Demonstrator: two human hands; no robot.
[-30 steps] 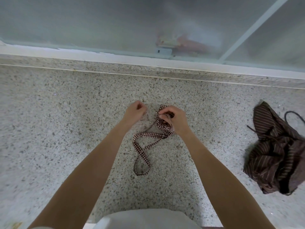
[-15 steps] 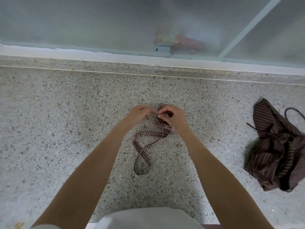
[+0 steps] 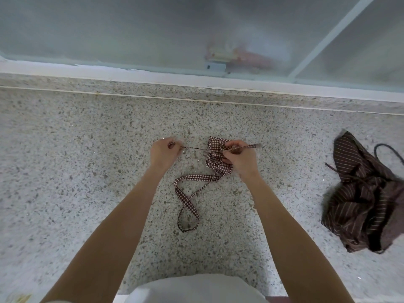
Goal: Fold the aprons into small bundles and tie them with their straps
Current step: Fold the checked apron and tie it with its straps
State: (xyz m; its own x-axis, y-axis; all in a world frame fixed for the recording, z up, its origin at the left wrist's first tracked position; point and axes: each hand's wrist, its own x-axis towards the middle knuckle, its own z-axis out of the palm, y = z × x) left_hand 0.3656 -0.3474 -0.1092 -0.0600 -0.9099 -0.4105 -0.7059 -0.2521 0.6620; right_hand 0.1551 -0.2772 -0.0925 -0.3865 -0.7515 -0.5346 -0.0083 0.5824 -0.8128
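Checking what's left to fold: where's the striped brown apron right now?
In the head view, the striped brown apron lies crumpled on the speckled floor at the far right, untouched, well right of the right hand and the checked bundle.

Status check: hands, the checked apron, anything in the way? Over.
Left hand and right hand each pinch a strap end, pulled apart. Checked apron bundled between them. Striped apron unfolded, off right. Nothing blocking.

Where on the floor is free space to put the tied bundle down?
Bare floor lies left of the left hand, and between the right hand and the striped apron. It is crowded between the forearms, where the checked apron and its loose strap lie.
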